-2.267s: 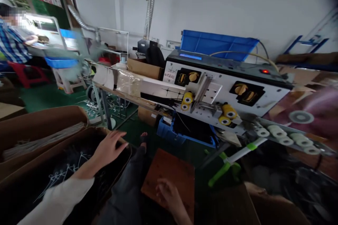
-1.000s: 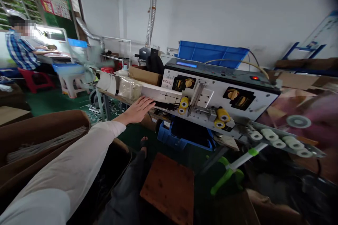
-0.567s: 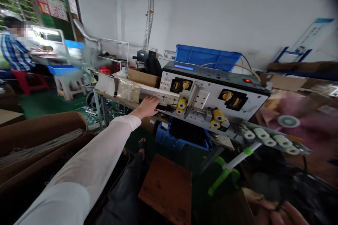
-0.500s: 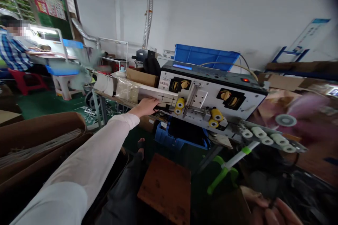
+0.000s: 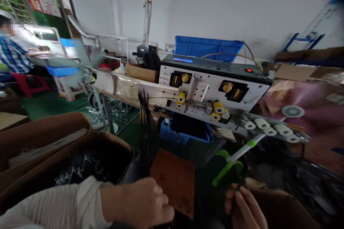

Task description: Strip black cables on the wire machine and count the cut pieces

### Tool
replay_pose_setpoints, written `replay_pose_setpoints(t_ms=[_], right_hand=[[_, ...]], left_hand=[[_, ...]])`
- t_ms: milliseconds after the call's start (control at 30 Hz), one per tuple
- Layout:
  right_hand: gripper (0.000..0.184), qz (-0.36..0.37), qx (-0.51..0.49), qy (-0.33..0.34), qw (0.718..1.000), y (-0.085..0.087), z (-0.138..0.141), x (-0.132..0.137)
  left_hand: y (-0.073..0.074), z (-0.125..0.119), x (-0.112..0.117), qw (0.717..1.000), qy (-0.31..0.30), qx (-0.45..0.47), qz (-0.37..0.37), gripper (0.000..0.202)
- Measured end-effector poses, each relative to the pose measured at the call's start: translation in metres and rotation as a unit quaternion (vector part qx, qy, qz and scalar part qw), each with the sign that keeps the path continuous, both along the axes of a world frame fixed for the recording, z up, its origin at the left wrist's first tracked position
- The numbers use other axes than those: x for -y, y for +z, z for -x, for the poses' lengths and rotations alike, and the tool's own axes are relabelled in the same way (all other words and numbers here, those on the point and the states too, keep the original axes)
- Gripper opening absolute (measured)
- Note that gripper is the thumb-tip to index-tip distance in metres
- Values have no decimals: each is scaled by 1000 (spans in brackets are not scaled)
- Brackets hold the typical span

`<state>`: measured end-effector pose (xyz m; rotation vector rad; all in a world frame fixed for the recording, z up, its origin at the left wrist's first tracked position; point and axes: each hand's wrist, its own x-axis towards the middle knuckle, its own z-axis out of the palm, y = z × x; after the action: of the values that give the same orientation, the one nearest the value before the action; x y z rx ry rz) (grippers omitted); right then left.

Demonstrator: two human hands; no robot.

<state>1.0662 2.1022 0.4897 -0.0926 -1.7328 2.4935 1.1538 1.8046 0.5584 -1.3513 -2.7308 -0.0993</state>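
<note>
My left hand (image 5: 142,200) is closed low in the middle of the view, blurred by motion. A bundle of thin black wires (image 5: 145,114) rises from it toward the front of the wire-processing machine (image 5: 209,89), its upper end by the white outfeed tray (image 5: 153,93). My right hand (image 5: 245,204) is at lower right with its fingers pinched on a dark strand that looks like a black wire; most of the strand is lost in shadow. A single black wire lies along the tray toward the yellow rollers (image 5: 180,100).
Cardboard boxes (image 5: 80,123) with wires stand at left. A brown stool-like board (image 5: 173,182) lies below the machine. A blue crate (image 5: 172,134) sits under the bench. A running fan (image 5: 292,111) is at right. A co-worker (image 5: 13,50) sits far left.
My left hand has come back from the machine's tray toward my lap, with the black wires trailing. My right hand has shifted left and is still pinched.
</note>
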Motion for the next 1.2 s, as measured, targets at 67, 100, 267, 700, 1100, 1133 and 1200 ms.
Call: replay_pose_setpoints(t_ms=[67, 100, 267, 700, 1100, 1133, 1200], right_hand=[[35, -7, 23, 22, 999, -10, 0, 11], [35, -14, 33, 37, 999, -14, 0, 17], [33, -89, 25, 78, 993, -25, -7, 45], [20, -235, -89, 333, 909, 11, -13, 134], [22, -191, -46, 365, 910, 6, 9, 162], [22, -182, -39, 371, 910, 6, 9, 163], [21, -190, -79, 325, 923, 7, 12, 163]], left_hand=[[-13, -20, -14, 988, 39, 113, -94, 9], [-18, -24, -18, 968, 70, 178, -164, 10], [-48, -6, -18, 684, 255, 437, -525, 30], [-86, 27, -19, 359, 314, 475, -739, 40], [-85, 27, -21, 395, 227, 510, -730, 39], [-85, 28, -19, 394, 212, 522, -726, 39], [-86, 29, -14, 385, 196, 536, -725, 38]])
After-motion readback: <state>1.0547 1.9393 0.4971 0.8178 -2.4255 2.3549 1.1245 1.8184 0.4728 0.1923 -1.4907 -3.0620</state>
